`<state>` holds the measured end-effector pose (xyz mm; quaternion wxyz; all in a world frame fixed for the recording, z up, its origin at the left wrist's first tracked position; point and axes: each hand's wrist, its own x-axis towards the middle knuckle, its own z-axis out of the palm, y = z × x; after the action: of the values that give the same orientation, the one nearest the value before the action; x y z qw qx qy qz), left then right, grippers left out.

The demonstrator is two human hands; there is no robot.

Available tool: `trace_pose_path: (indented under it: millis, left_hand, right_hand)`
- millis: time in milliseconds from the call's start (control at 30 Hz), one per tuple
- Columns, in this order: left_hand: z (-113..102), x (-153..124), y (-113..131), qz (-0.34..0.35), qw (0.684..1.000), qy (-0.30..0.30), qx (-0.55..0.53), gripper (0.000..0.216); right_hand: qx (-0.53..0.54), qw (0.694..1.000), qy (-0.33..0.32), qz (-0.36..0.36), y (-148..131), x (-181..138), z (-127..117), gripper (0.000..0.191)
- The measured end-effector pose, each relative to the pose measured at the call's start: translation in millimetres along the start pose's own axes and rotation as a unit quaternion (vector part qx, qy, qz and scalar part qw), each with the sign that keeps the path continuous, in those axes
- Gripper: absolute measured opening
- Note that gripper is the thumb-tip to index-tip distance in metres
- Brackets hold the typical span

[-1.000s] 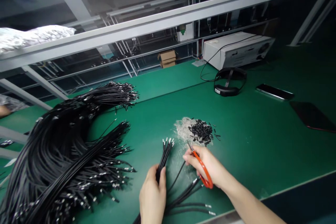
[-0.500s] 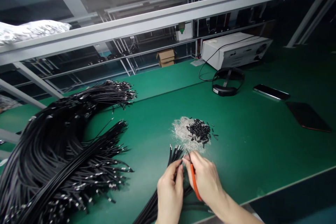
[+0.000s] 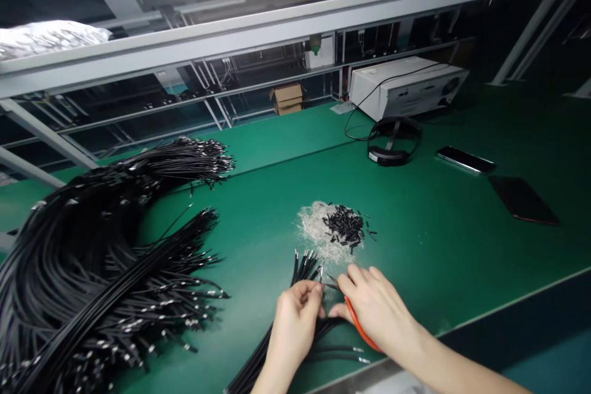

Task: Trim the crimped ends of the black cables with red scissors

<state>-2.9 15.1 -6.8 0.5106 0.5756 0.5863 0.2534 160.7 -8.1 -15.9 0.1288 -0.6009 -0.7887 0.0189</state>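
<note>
My left hand (image 3: 293,323) is closed around a small bundle of black cables (image 3: 302,268), pinching one cable end between thumb and fingers. My right hand (image 3: 376,311) grips orange-handled scissors (image 3: 357,326), and their tips meet the cable end right beside my left fingers. Just beyond both hands lies a pile of short black cut pieces (image 3: 345,225) on a patch of pale clippings (image 3: 316,228). More black cables (image 3: 337,354) run under my right wrist toward the table's front edge.
A large heap of black cables (image 3: 92,258) with metal tips covers the left of the green table (image 3: 438,240). At the back right stand a white box (image 3: 409,89), a black headset (image 3: 392,144), a phone (image 3: 465,160) and a dark tablet (image 3: 521,199).
My left hand slid up the bundle and toward the right hand. The scissors moved from beside the clippings to the cable end, and the two hands now meet.
</note>
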Motion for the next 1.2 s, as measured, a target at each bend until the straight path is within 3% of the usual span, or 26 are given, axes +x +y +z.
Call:
trace_pose_path:
  millis: [300, 767, 933, 1033, 1100, 1200]
  left_hand:
    - [6, 1, -3, 0.0, 0.999, -0.01, 0.044, 0.042]
    - [7, 6, -6, 0.02, 0.997, 0.008, 0.077, 0.04]
    - [8, 7, -6, 0.008, 0.998, -0.009, 0.065, 0.04]
    - [4, 7, -5, -0.008, 0.999, -0.018, 0.032, 0.043]
    - [1, 6, -4, -0.022, 0.999, -0.03, 0.01, 0.047]
    - [-4, 4, -1, -0.041, 0.997, -0.064, -0.03, 0.051]
  right_hand:
    - [-0.073, 0.996, -0.043, -0.006, -4, 2, 6, 0.012]
    - [-0.069, 0.986, -0.148, -0.038, -3, 17, -8, 0.017]
    - [-0.027, 0.983, -0.182, -0.021, 6, 20, -13, 0.021]
    - [0.014, 0.98, -0.193, 0.034, 16, 22, -20, 0.026]
    - [0.066, 0.979, -0.169, 0.096, 22, 21, -24, 0.028]
    - [0.228, 0.958, -0.1, 0.142, 23, 18, -25, 0.029]
